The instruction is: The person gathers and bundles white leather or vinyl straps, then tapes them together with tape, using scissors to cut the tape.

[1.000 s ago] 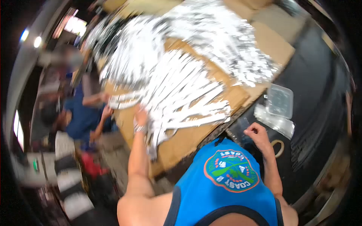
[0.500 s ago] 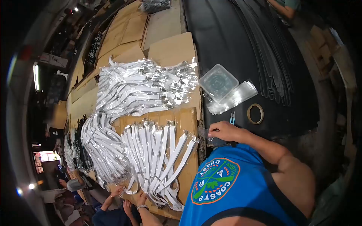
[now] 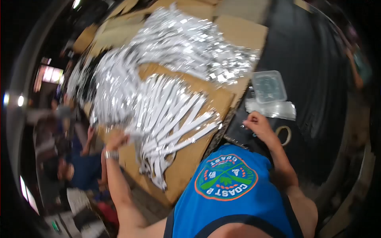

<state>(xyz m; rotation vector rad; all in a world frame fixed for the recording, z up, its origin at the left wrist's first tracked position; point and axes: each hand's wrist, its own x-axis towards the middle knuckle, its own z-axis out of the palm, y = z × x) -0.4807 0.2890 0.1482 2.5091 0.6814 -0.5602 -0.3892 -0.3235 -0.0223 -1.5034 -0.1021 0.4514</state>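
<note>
My left hand, with a watch on its wrist, reaches to the near left end of a fan of white lanyards. Motion smears its fingers beside a white strap, so I cannot see whether they grip it. On the dark surface at the right, my right hand is closed in a pinch, with a small shiny bit at the fingertips that I cannot make out. Just beyond it lie clear plastic sleeves, partly under a clear plastic tub. A roll of tape lies to its right.
More white lanyards in shiny plastic cover the back of the cardboard-topped table. A bundle of them curves along the left. A co-worker in a dark shirt is at the lower left; another person is at the far right.
The view has turned and blurred. My left arm has come further into view, reaching out along the lanyards. My right hand has moved from the table's edge to beside the plastic sleeves.
</note>
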